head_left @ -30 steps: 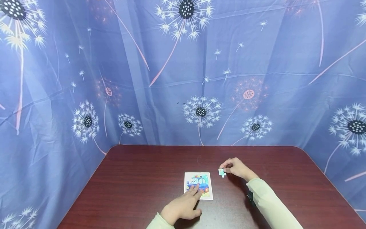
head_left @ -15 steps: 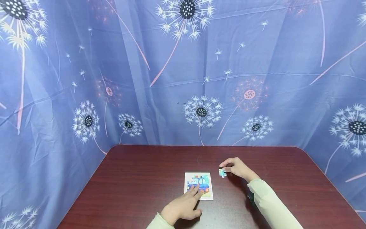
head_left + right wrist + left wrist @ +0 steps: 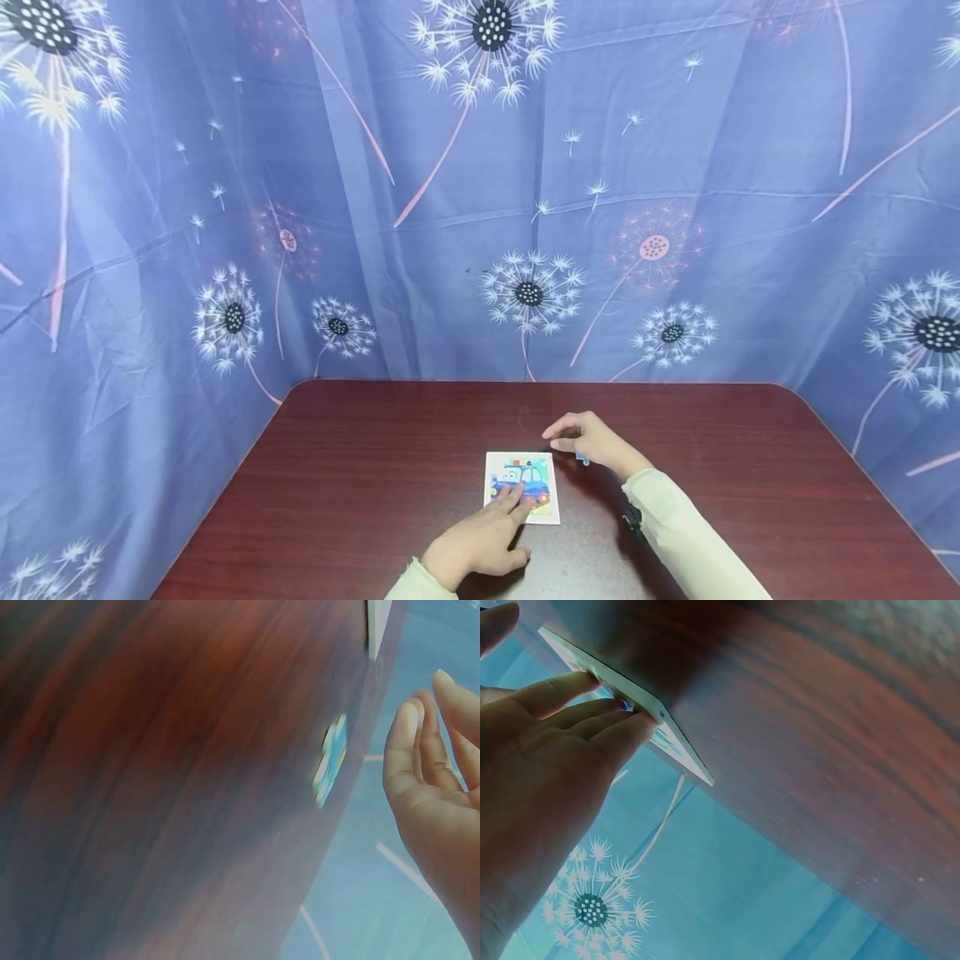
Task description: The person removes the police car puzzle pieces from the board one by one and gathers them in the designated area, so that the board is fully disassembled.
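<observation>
A small square jigsaw puzzle (image 3: 529, 475) with a white border and a blue cartoon car lies on the table. My left hand (image 3: 480, 540) rests on its lower part, the extended fingers (image 3: 619, 735) touching the surface and covering some of the picture. Close to its upper right corner hovers my right hand (image 3: 592, 443), thumb and fingers loosely bent and apart, with nothing between them. A loose jigsaw piece (image 3: 331, 761), light blue and printed, lies on the table by the right hand. The head view shows only a bit of it below that hand.
The dark red-brown wooden table (image 3: 360, 492) has rounded far corners. Behind it and along the sides hangs a blue curtain (image 3: 442, 275) printed with dandelions. A dark band (image 3: 632, 518) shows at the right wrist, beside a pale sleeve (image 3: 682, 533).
My right hand has let go of the jigsaw piece and moved left toward the puzzle's upper right corner. The piece stays on the table; the left hand has stayed put.
</observation>
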{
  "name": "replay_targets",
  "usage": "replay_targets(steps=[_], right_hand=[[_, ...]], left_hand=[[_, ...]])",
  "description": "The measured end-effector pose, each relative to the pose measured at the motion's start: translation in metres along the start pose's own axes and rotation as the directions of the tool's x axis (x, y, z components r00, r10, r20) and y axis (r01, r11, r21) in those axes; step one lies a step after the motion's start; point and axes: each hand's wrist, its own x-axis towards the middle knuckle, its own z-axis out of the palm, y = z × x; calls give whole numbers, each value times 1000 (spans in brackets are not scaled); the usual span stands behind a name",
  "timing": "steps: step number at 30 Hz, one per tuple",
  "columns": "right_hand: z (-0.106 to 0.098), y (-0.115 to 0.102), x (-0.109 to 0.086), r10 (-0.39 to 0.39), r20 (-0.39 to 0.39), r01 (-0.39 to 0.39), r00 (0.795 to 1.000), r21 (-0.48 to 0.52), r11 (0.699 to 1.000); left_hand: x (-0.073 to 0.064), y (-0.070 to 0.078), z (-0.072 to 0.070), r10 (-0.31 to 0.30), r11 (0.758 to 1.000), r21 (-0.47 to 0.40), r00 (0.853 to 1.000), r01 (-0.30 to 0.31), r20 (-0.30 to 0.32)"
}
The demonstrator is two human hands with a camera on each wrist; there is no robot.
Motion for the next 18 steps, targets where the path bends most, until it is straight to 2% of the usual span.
replay_targets(steps=[10, 18], right_hand=[[24, -12, 13, -51, 72, 48, 996, 35, 998], [42, -16, 22, -37, 113, 32, 993, 50, 998]], left_hand=[[0, -1, 0, 9, 1000, -8, 1000, -9, -5], [0, -1, -2, -2, 999, -38, 1000, 3, 22]])
